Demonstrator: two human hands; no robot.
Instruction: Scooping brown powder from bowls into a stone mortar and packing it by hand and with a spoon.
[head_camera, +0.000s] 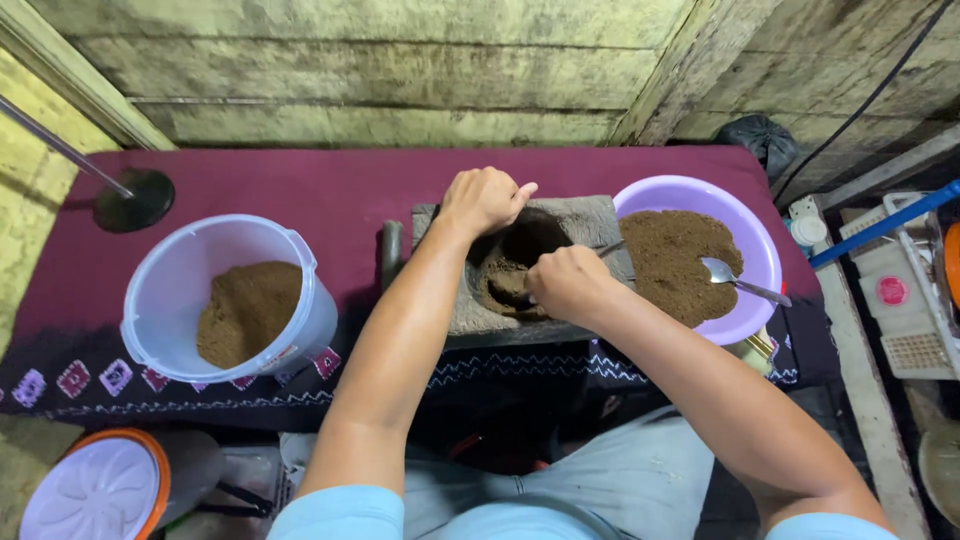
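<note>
A grey stone mortar block (590, 222) sits on a maroon cloth, its round hollow holding some brown powder (503, 282). My left hand (483, 198) rests closed on the mortar's far left rim. My right hand (567, 283) is over the hollow, gripping a metal utensil whose handle (610, 248) sticks out toward the right; its working end is hidden in the hollow. To the right stands a lilac plastic bowl (762, 232) heaped with brown powder, with a metal spoon (735, 277) lying in it.
A translucent white bucket (170, 290) with brown powder stands at left on the maroon cloth (300, 190). A round orange-rimmed lid (95, 490) lies lower left. White plastic baskets (910, 300) and a blue rod (880, 225) sit at right. A wooden wall runs behind.
</note>
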